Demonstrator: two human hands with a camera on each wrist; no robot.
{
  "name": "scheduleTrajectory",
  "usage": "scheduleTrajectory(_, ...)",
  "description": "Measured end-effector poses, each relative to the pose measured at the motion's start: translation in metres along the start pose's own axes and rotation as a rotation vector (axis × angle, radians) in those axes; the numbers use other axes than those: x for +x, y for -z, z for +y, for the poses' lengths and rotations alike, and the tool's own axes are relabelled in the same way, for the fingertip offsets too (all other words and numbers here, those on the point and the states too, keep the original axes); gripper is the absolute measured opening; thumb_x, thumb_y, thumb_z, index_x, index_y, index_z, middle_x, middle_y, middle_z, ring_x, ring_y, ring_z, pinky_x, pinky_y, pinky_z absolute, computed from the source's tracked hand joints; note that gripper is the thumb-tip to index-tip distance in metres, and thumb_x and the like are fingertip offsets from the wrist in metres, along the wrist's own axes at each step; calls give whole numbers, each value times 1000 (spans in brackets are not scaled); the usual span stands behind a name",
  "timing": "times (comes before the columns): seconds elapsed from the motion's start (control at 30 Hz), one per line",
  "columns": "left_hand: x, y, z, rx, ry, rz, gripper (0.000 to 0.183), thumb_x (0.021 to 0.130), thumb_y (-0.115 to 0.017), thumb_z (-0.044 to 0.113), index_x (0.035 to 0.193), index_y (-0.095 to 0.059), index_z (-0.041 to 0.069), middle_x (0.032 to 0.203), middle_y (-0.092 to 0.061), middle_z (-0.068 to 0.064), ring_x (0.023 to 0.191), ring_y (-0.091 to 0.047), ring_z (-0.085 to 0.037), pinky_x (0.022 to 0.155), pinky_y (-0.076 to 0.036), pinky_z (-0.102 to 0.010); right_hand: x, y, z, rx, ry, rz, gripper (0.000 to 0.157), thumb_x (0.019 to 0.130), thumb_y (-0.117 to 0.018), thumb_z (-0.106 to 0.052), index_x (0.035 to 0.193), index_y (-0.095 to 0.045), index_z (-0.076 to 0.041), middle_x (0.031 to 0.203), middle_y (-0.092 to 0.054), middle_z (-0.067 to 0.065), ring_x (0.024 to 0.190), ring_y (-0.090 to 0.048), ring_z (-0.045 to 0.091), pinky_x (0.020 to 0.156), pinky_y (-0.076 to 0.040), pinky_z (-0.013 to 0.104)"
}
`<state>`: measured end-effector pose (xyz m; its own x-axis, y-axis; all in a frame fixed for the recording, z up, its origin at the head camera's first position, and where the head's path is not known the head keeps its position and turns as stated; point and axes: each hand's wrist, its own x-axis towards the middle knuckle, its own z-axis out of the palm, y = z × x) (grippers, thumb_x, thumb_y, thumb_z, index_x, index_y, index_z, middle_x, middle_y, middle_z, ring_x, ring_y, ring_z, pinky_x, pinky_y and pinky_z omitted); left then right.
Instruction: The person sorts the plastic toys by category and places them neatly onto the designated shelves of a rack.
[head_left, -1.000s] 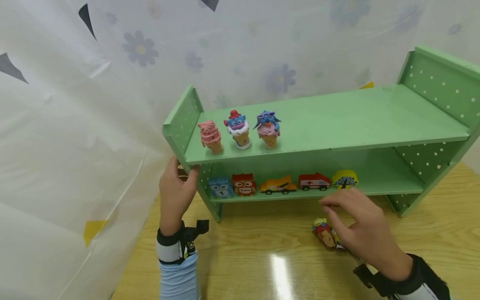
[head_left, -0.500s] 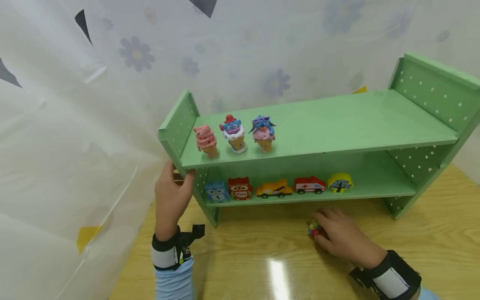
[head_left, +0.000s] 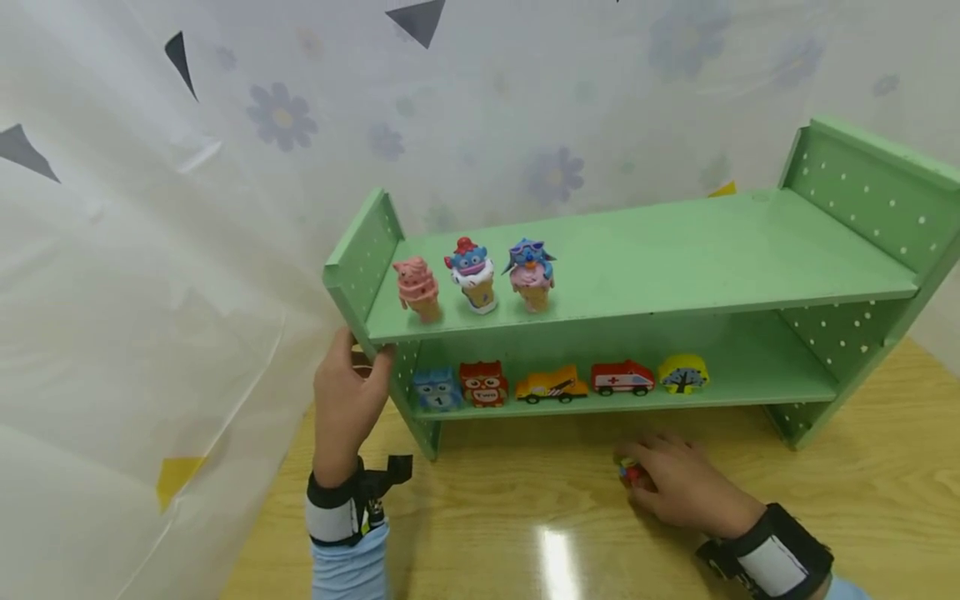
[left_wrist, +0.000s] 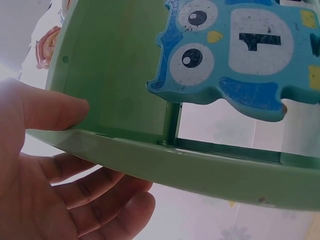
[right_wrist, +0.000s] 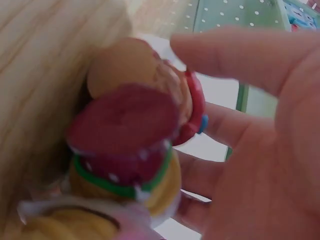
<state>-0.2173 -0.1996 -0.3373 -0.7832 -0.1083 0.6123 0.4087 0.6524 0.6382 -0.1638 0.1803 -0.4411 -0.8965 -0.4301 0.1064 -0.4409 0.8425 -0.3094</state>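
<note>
My left hand [head_left: 348,408] grips the left side panel of a green shelf [head_left: 675,258]. In the left wrist view the thumb lies on the panel's inner side and the fingers [left_wrist: 107,200] behind its edge, near a blue owl block [left_wrist: 210,55] marked 1. On the table below the shelf, my right hand [head_left: 686,483] holds a small toy figurine [head_left: 632,473] with red and blue parts between thumb and fingers. The right wrist view shows this figurine's red side [right_wrist: 197,100], and beside it another figurine with a dark red base [right_wrist: 122,120]. The palm hides more in the head view.
Three ice-cream-cone figurines [head_left: 474,275] stand at the left of the upper shelf. Along the lower shelf are a red owl block [head_left: 483,383], an orange tow truck [head_left: 552,386], a red ambulance [head_left: 622,378] and a yellow tree block [head_left: 683,374]. A plastic sheet [head_left: 225,250] hangs behind.
My right hand has come down from above the figurines and closed round one on the table. The left hand keeps its grip on the panel. The head view has shifted slightly.
</note>
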Motion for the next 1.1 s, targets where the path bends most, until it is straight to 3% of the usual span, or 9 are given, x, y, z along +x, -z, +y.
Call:
scheduleTrajectory(0.3,0,-1,0,4,-4,6,38,92,-60,26,125,-54,8,104,-66,-14,82,-66,-28,68,-59,-45,-3,4,3,-25,-7,-14,38,83,-69,-21,120,-62,-20,117,-64,7,107,-56,38,81,-43,68)
scheduleTrajectory(0.57,0,0,1,9,-1,6,38,91,-60,25,125,-55,8,105,-66,-14,82,-66,-27,68,-59,-44,-1,0,4,11,-14,3,43,75,-73,-20,116,-64,-17,116,-64,9,107,-57,37,84,-43,67)
scheduleTrajectory(0.87,1,-1,1,18,0,2,38,92,-60,26,125,-54,8,105,-67,-14,82,-66,-27,68,-59,-45,2,-6,4,31,11,16,42,72,-75,-19,113,-65,-18,108,-66,0,98,-60,25,79,-45,62)
scheduleTrajectory(1.1,0,-1,0,19,-1,4,38,92,-60,26,125,-54,8,104,-66,-14,81,-66,-28,67,-59,-45,0,-9,0,22,52,106,41,73,-75,-17,113,-65,-18,109,-65,1,101,-60,27,82,-45,62)
